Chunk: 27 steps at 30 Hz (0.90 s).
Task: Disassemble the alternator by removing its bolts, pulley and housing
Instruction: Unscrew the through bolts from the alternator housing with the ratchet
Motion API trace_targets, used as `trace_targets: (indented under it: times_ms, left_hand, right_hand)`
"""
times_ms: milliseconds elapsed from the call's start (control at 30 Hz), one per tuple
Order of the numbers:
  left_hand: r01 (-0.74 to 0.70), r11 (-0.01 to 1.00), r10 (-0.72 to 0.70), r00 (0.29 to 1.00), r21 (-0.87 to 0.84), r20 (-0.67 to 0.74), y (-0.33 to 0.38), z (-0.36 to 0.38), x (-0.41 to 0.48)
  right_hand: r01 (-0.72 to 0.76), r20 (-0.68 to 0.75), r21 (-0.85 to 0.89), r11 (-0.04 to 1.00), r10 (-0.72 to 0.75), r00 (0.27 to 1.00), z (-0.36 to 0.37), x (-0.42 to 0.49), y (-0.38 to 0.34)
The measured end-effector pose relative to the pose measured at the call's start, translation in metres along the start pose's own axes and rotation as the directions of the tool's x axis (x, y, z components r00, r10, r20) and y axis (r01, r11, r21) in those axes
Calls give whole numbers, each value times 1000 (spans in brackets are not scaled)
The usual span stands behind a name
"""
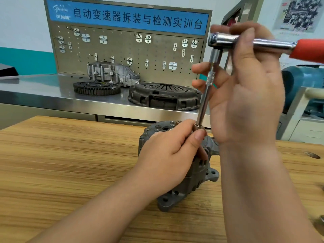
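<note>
Far left, wooden surface [70, 155] fills the lower frame, grain running side to side. Behind it, a steel surface [43, 92] crosses the middle left, backed by a pegboard [122, 50] with scattered metal hooks and a blue banner [128, 18] of white characters along its top. On the steel surface, left to right: a dark toothed ring [96, 88] lying flat, a grey casting [112, 72] just behind it, then a dark clutch cover [164, 95] near the front edge. Centre frame, the left hand [170, 155] comes in from the lower left and lies over the top of the alternator [198, 176], fingers curled, thumb and forefinger pinching the socket [199, 128]. The alternator stands on the wooden surface at centre right, mounting ears showing low and to the right, most of its top hidden under the hand. From the socket an extension bar [206, 100] rises, tilted slightly right, to the ratchet [222, 40] in the upper right; its red handle runs off the right edge. The right hand [245, 95] is raised and closed around the ratchet near its head, thumb laid across the shaft, lower fingers reaching to the bar's knurled section. Slightly blurred. Far right, a blue machine [301, 81]; above it a poster [299, 13] on the wall.
</note>
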<state>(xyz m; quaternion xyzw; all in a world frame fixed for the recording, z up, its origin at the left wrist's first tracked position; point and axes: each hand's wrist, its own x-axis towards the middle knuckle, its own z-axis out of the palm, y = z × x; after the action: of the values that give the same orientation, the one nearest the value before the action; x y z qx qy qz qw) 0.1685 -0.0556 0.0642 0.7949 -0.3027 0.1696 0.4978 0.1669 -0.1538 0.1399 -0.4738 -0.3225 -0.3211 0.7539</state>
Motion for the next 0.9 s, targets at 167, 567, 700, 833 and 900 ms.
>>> trace_targets:
  times_ms: [167, 567, 700, 833, 900]
  left_hand:
    - [7, 999, -7, 1000, 43, 14, -2, 0, 2]
    - [37, 999, -37, 999, 33, -12, -1, 2, 2]
    - [5, 1000, -5, 1000, 2, -3, -1, 1, 1]
    - [7, 999, -7, 1000, 33, 7, -4, 1, 2]
    - [10, 998, -9, 1000, 65, -4, -5, 1, 3]
  right_hand:
    - [-230, 77, 355, 906, 217, 973, -7, 5, -1]
    - [210, 11, -286, 935, -216, 976, -6, 4, 0]
    - [-156, 53, 228, 961, 147, 988, -4, 2, -3]
    - [-262, 105, 399, 879, 240, 965, -9, 6, -3]
    - [-180, 24, 253, 951, 180, 983, -12, 6, -3]
